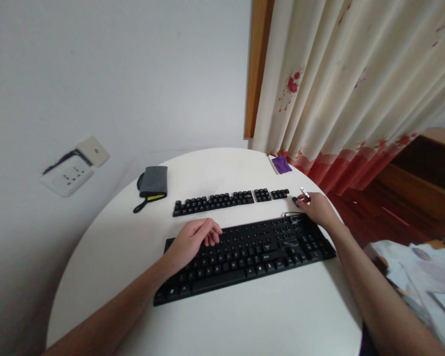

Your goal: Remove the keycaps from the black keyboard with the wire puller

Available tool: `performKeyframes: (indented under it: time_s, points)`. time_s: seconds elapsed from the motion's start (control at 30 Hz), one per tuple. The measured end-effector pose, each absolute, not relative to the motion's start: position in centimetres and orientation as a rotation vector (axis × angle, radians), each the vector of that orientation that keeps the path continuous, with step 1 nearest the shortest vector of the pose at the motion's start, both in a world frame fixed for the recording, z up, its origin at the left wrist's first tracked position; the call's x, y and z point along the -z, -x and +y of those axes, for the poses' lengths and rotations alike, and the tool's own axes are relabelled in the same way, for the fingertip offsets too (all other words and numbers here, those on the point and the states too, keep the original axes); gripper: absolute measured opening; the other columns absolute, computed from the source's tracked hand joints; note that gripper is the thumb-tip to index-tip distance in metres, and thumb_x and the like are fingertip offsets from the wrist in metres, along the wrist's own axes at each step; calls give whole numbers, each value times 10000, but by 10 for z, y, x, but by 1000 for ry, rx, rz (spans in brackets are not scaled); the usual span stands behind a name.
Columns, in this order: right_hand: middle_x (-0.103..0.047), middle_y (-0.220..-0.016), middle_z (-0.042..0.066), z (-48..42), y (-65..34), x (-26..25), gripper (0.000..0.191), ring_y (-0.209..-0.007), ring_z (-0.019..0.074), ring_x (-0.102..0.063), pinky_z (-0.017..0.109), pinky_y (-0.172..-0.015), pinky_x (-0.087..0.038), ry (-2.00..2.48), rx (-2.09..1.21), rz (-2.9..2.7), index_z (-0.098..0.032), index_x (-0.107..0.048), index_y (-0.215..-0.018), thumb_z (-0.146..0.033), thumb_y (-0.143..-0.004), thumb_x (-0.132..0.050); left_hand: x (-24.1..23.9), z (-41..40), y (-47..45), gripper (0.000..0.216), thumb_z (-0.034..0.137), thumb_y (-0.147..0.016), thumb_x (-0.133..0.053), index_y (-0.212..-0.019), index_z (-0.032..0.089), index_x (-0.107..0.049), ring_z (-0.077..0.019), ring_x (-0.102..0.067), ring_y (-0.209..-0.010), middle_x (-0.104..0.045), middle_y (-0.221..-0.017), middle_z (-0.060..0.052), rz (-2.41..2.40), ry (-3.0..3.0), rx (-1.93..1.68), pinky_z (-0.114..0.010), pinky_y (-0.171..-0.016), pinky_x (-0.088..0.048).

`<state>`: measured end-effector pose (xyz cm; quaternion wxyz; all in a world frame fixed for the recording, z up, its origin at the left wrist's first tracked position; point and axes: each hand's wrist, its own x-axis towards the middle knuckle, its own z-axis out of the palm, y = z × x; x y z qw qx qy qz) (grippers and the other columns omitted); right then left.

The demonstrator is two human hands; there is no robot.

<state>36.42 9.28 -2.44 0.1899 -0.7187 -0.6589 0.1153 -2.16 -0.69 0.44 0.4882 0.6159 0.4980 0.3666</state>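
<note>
The right hand (317,210) grips a small silver-tipped tool (304,193), a dark piece (295,200) at its fingertips. The left hand (191,242) curls over the keyboard (218,281), perhaps steadying it; whether those fingers are fully closed, I cannot tell. Beyond them, blocky black plastic keycaps (215,201) line the smooth white tabletop (226,321), presumably kept in order.

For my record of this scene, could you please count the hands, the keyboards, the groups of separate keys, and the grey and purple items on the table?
Hands: 2 (left hand, right hand)
Full keyboard: 1
Groups of separate keys: 3
Grey item: 1
Purple item: 1
Total: 8
</note>
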Motion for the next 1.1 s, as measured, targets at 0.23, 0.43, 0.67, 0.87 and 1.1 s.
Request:
performKeyframes:
  time_s: [0.23, 0.43, 0.67, 0.87, 1.1]
  points:
    - [-771, -901, 127, 93, -365, 25, 214, -895, 252, -708, 274, -739, -452, 2044, -303, -1868, -161, -758, -898, -313, -892, -606, -5, -7, 21, 433, 495, -937, -478, -786, 144, -683, -155, -589, -604, -669, -658, -52, 1222, -1493, -884, -272, -590, -473]
    - [-772, -895, 122, 90, -369, 24, 242, -873, 254, -705, 278, -745, -455, 1986, -372, -1905, -141, -764, -918, -334, -878, -624, -4, -6, 22, 435, 499, -934, -480, -783, 145, -684, -154, -586, -598, -669, -654, -52, 1222, -1483, -886, -272, -588, -475]
    - [-769, -883, 97, 90, -367, 23, 247, -848, 248, -705, 277, -736, -459, 2016, -410, -1875, -134, -759, -975, -284, -784, -720, -5, -6, 22, 441, 507, -934, -481, -788, 145, -686, -156, -588, -600, -671, -659, -54, 1223, -1491, -876, -277, -595, -479]
    - [-767, -873, 103, 95, -363, 25, 235, -831, 244, -702, 282, -715, -454, 2011, -357, -1879, -141, -761, -941, -322, -805, -701, -5, -6, 22, 448, 511, -931, -480, -785, 140, -684, -152, -585, -594, -670, -657, -54, 1224, -1493, -878, -271, -586, -474]
    - [-757, -865, 98, 98, -359, 25, 229, -855, 250, -695, 284, -710, -438, 2020, -293, -1928, -154, -750, -914, -349, -818, -677, -3, -5, 22, 460, 523, -927, -476, -790, 135, -683, -149, -585, -592, -668, -652, -51, 1220, -1501, -879, -267, -582, -470]
